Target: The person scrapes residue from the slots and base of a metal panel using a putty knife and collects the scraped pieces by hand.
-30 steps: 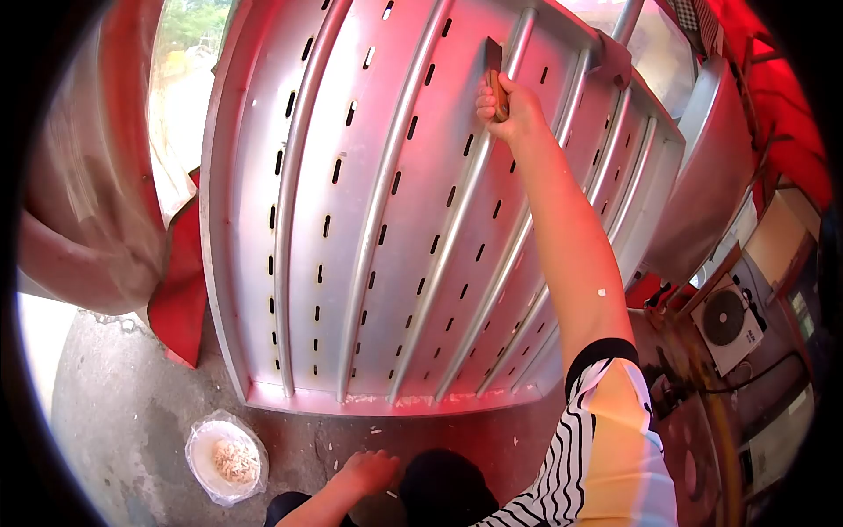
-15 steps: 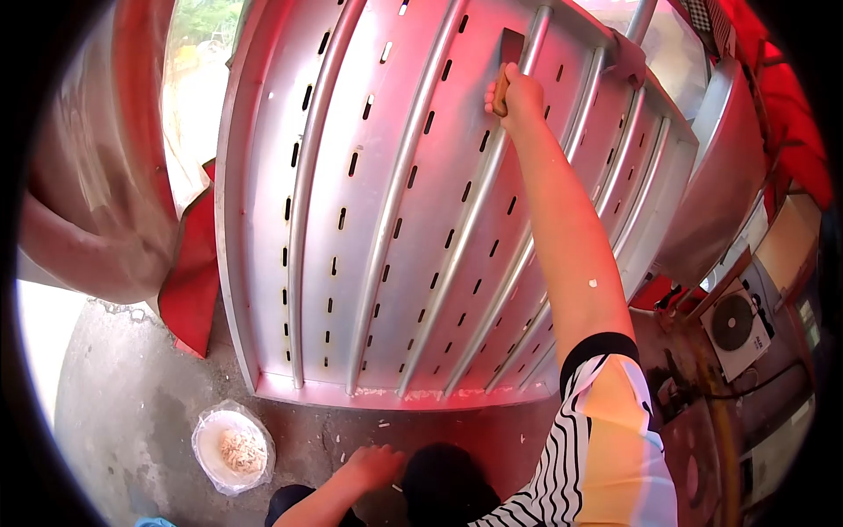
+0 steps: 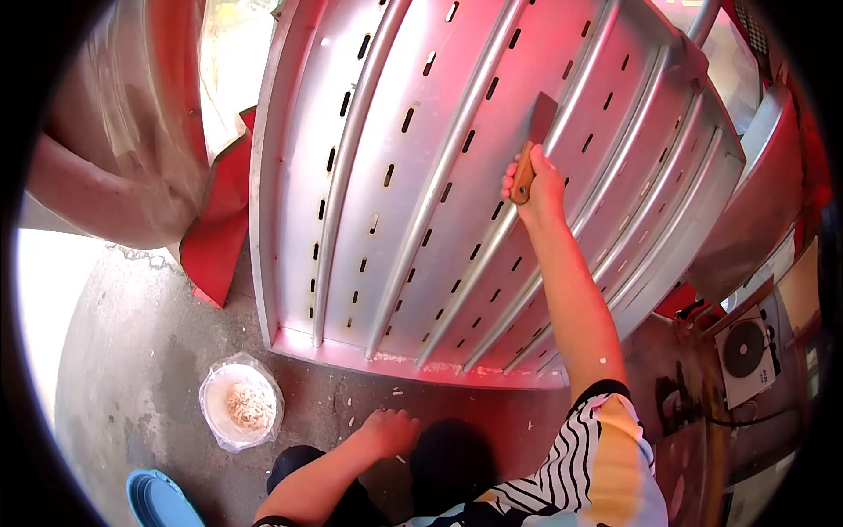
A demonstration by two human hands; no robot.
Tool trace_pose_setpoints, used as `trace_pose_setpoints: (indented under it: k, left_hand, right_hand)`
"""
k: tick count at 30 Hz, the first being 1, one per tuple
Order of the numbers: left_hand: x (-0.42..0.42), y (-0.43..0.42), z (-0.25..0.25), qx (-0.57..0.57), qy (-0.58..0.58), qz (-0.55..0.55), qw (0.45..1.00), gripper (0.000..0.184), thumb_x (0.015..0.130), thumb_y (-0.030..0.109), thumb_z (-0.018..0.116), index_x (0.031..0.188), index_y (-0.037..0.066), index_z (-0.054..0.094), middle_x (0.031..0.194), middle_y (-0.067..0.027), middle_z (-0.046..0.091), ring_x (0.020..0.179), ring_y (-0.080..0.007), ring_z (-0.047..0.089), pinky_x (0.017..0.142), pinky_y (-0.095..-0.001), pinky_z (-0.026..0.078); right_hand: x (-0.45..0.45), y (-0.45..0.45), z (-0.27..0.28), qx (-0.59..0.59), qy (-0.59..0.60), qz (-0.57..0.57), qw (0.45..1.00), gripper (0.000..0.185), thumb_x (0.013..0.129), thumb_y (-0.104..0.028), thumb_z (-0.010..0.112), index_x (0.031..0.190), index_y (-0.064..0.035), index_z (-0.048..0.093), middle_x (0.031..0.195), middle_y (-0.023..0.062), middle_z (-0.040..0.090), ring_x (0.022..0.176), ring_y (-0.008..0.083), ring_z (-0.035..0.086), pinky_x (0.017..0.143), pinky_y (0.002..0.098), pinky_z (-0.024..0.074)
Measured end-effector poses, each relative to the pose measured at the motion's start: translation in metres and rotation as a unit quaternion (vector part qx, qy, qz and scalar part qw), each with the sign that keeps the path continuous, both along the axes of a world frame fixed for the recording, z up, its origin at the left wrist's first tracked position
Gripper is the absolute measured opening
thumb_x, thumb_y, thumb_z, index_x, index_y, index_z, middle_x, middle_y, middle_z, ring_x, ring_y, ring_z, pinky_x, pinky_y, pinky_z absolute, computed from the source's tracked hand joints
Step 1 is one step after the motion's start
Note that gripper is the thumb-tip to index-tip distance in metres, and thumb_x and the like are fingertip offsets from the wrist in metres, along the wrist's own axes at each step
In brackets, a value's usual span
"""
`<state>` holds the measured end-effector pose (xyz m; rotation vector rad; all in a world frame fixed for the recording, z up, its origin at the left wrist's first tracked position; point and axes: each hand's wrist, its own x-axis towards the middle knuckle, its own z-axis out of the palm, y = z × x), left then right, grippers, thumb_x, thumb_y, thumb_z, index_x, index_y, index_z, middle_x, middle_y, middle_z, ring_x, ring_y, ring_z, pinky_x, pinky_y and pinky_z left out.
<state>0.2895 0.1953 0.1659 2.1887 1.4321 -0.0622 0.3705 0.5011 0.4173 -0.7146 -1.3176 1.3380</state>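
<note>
My right hand [image 3: 540, 186] is wrapped round the wooden handle of a putty knife [image 3: 542, 119]. Its dark, flat blade points up and lies over the slotted metal panel [image 3: 421, 220], beside one of the long tubes [image 3: 470, 123] running along it; whether the blade touches the metal I cannot tell. Low in the view, near my knees, my left hand [image 3: 392, 432] is loosely curled, back side up, and no object shows in it. Pale residue [image 3: 399, 358] marks the panel's lower edge.
A plastic-lined white bucket [image 3: 241, 402] with pale scraps stands on the concrete floor at lower left. Nearby lies a blue basin [image 3: 162, 499]. Red sheeting [image 3: 218, 233] hangs left of the panel, and a white fan unit [image 3: 745, 351] stands at right.
My right hand has drawn the putty knife down the panel, toward me. The view has shifted, bringing more of the blue basin in. My left hand stays near my knees.
</note>
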Motion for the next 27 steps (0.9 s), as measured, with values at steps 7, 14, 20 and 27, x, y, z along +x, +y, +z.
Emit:
trace_pose_setpoints:
  k: [7, 14, 20, 27]
  left_hand:
    - [0.002, -0.006, -0.003, -0.02, 0.005, -0.006, 1.0, 0.034, 0.078, 0.027, 0.062, 0.105, 0.008, 0.054, 0.1, -0.0148, 0.059, 0.097, -0.032, 0.06, 0.081, -0.0438, 0.049]
    - [0.008, -0.004, -0.007, -0.02, 0.008, -0.005, 1.0, 0.034, 0.078, 0.026, 0.064, 0.105, 0.008, 0.054, 0.099, -0.0138, 0.058, 0.094, -0.0311, 0.06, 0.081, -0.0423, 0.048]
    - [0.019, -0.01, -0.012, -0.026, 0.003, 0.0, 1.0, 0.034, 0.078, 0.024, 0.064, 0.106, 0.008, 0.054, 0.101, -0.0143, 0.057, 0.099, -0.031, 0.057, 0.083, -0.0425, 0.046]
    - [0.02, -0.01, -0.013, -0.061, 0.015, -0.005, 0.998, 0.04, 0.077, 0.023, 0.065, 0.111, 0.008, 0.052, 0.102, -0.0138, 0.056, 0.1, -0.0319, 0.056, 0.084, -0.0412, 0.045]
  right_hand:
    - [0.064, -0.136, -0.262, -0.334, -0.116, 0.082, 0.932, 0.033, 0.095, -0.038, 0.046, 0.09, -0.0047, 0.047, 0.06, 0.009, 0.054, 0.041, 0.0181, 0.051, 0.036, 0.0306, 0.0413]
    - [0.05, -0.088, -0.131, -0.03, -0.064, 0.062, 0.996, 0.031, 0.097, -0.033, 0.042, 0.095, -0.0028, 0.048, 0.067, 0.0083, 0.054, 0.05, 0.0152, 0.051, 0.046, 0.0273, 0.0412]
    - [0.061, -0.062, -0.216, -0.122, -0.066, 0.064, 0.988, 0.03, 0.097, -0.032, 0.043, 0.095, -0.0022, 0.05, 0.067, 0.0088, 0.057, 0.05, 0.0139, 0.053, 0.046, 0.0277, 0.0449]
    - [0.172, -0.155, -0.363, -0.252, -0.177, 0.106, 0.945, 0.027, 0.096, -0.028, 0.044, 0.101, -0.0026, 0.053, 0.067, 0.0068, 0.056, 0.046, 0.0115, 0.05, 0.042, 0.0236, 0.0398]
